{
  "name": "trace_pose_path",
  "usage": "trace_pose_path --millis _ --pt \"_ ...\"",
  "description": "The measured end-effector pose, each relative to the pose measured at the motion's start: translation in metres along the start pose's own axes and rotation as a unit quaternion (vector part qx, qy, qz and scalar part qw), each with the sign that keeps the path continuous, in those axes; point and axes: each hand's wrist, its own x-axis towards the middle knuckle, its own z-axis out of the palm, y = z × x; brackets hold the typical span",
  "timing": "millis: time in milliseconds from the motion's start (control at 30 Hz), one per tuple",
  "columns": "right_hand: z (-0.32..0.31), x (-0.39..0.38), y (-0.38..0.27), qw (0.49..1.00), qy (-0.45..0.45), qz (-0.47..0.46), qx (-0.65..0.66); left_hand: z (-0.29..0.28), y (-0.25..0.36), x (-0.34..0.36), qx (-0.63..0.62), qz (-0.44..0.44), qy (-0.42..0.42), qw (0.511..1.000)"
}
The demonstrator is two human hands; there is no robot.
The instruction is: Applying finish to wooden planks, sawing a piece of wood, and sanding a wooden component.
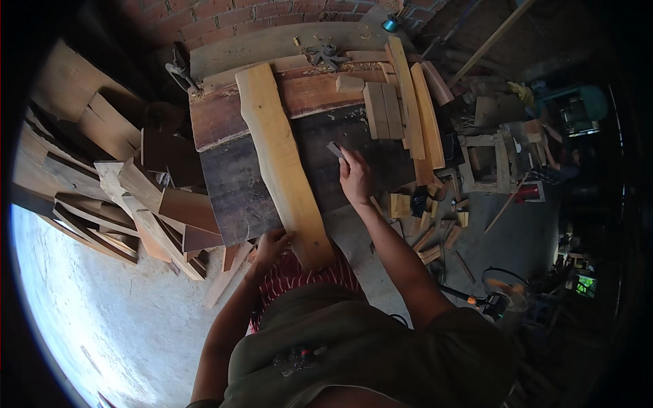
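Note:
A long yellowish wooden board (pixel 282 163) with wavy edges lies lengthwise across the workbench (pixel 235 187), its near end overhanging the front and reaching my lap. My left hand (pixel 271 249) is closed at the board's left edge, close to that near end; its fingers are partly hidden. Just right of the board, above the dark bench top, my right hand (pixel 355 178) pinches a small flat grey piece (pixel 335 149), which stands clear of the wood. Its exact kind is too small to make out.
Wood blocks (pixel 383 111) and long strips (pixel 408 102) lie on the bench's right side. A dark metal part (pixel 329 54) sits among shavings at the back. Stacked planks (pixel 143 204) crowd the left. Offcuts (pixel 428 238) and a fan (pixel 500 299) are at right; another person (pixel 561 166) is beyond.

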Motion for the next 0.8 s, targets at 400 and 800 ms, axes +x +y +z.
trace_pose_path --millis 400,800 --pt "-0.006 -0.002 0.068 0.990 -0.035 0.045 -0.125 -0.001 0.005 -0.004 0.042 -0.029 0.035 0.998" --pt "-0.057 -0.001 0.099 0.959 0.022 0.055 -0.276 0.001 0.008 -0.010 0.029 -0.037 0.007 0.999"
